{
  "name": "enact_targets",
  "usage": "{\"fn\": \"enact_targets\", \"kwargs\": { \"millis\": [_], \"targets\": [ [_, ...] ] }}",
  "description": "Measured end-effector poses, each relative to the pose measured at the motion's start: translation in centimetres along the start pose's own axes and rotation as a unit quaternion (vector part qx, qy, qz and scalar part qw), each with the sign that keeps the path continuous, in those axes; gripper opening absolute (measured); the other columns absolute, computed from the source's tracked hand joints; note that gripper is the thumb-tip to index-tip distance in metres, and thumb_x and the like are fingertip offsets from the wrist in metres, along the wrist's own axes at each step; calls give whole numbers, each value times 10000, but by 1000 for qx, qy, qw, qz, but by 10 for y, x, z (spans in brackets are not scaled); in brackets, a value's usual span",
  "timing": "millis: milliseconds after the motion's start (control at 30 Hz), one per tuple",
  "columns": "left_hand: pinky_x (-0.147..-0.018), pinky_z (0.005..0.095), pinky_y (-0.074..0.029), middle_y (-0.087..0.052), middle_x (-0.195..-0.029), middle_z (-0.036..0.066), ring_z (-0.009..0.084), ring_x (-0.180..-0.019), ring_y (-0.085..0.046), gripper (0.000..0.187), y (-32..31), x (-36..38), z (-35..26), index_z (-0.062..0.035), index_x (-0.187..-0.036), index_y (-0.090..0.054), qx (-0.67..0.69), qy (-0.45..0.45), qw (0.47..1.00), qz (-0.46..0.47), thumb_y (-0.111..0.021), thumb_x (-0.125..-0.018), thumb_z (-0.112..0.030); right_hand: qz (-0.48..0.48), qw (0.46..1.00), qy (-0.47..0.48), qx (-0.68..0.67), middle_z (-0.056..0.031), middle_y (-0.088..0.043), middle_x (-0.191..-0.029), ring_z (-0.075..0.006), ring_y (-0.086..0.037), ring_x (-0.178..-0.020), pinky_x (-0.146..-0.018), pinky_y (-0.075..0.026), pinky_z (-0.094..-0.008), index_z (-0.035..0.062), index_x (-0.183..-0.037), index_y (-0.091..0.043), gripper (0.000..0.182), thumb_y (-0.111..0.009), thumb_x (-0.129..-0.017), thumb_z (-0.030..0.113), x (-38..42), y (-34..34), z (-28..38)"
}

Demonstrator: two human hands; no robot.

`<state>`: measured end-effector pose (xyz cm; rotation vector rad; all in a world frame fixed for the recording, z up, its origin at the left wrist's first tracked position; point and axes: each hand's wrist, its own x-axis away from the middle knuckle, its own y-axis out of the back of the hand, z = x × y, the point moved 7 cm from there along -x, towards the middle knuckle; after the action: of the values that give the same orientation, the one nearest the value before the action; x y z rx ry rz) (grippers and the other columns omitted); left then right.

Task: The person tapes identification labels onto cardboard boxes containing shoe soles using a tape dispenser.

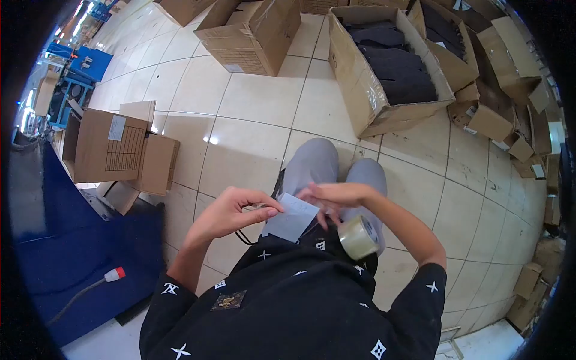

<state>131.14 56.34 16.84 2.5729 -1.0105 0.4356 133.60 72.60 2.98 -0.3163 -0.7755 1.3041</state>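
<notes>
Between thumb and fingers, my left hand pinches the upper left edge of a small white paper with faint writing on it. The paper is over my lap, tilted. My right hand is at the paper's right side, its fingers smeared by motion. Just below that hand, a roll of clear tape lies near my right thigh; whether the fingers touch it is hard to tell. Grey trousers cover my knees.
An open carton with dark pieces stands ahead on the tiled floor. More cartons are ahead and along the right. At left are stacked cartons and a blue surface with a cable plug.
</notes>
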Motion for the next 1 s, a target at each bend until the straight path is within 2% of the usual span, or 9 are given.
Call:
{"fn": "enact_targets", "kwargs": {
  "millis": [67, 167, 267, 400, 500, 600, 733, 833, 1000],
  "targets": [
    [-745, 279, -498, -723, -890, 74, 121, -827, -641, 213, -2, 3, -7, -27, -1007, -727, -39, -18, 999, -5, -661, -923, -212, -171, 968, 170, 73, -110, -636, -972, -179, -632, -901, -752, -522, -328, 31, -1345, -454, 751, -286, -970, 659, -46, 34, -7],
    [-759, 294, -509, -730, -896, 90, 149, -835, -666, 217, 3, 10, -11, -30, -1000, -730, -82, -5, 996, -32, -664, -917, -219, -185, 924, 275, -191, -102, -644, -977, -185, -626, -883, -835, -490, -312, 26, -1253, -548, 721, -253, -992, 629, -61, 21, 4],
    [-781, 300, -512, -734, -890, 98, 164, -836, -674, 240, 10, 19, 0, -36, -1004, -734, -95, 22, 994, -55, -657, -920, -248, -203, 910, 331, -145, -100, -651, -972, -184, -620, -921, -882, -472, -335, 6, -1178, -584, 709, -268, -998, 615, -35, 21, 13],
    [-794, 305, -511, -736, -917, 102, 169, -851, -676, 253, 15, 12, 4, -37, -1017, -733, -104, 27, 993, -47, -656, -921, -258, -269, 872, 405, -65, -84, -645, -993, -159, -609, -942, -880, -464, -314, -4, -1130, -592, 515, -425, -1019, 470, -10, 12, 24],
    [-803, 311, -513, -736, -930, 110, 173, -865, -680, 245, 16, 7, 7, -35, -1024, -730, -104, 33, 993, -37, -661, -917, -245, -283, 887, 354, 91, -27, -629, -901, -103, -573, -837, -799, -451, -266, -12, -1042, -636, 339, -538, -998, 310, -14, -10, 36],
    [-820, 323, -517, -732, -951, 129, 198, -887, -689, 225, 15, 4, 3, -32, -1030, -727, -119, 28, 992, -42, -661, -910, -212, -299, 908, 278, 90, 2, -634, -811, -73, -549, -789, -722, -443, -244, -20, -968, -692, 292, -620, -954, 263, -16, -6, 29],
    [-857, 343, -517, -715, -1045, 153, 210, -936, -695, 206, 8, 2, -4, -42, -1044, -726, -157, -6, 982, -101, -664, -900, -175, -340, 898, 279, 22, 12, -645, -783, -73, -549, -743, -684, -441, -245, -16, -931, -716, 303, -630, -947, 274, -22, 7, 24],
    [-915, 369, -503, -676, -1156, 169, 298, -1075, -659, 214, 5, 1, -3, -49, -1061, -720, -212, 2, 971, -111, -651, -898, -169, -346, 900, 265, -7, 11, -650, -788, -71, -541, -725, -666, -434, -244, -7, -936, -728, 291, -641, -939, 271, -26, 11, 17],
    [-1030, 424, -421, -663, -1210, 108, 268, -1217, -575, 220, -5, 2, -14, -85, -1088, -712, -364, -73, 921, -115, -633, -886, -124, -348, 902, 251, -38, -2, -656, -778, -71, -538, -717, -652, -420, -240, 3, -961, -745, 255, -664, -915, 240, -30, 13, 12]
  ]
}}
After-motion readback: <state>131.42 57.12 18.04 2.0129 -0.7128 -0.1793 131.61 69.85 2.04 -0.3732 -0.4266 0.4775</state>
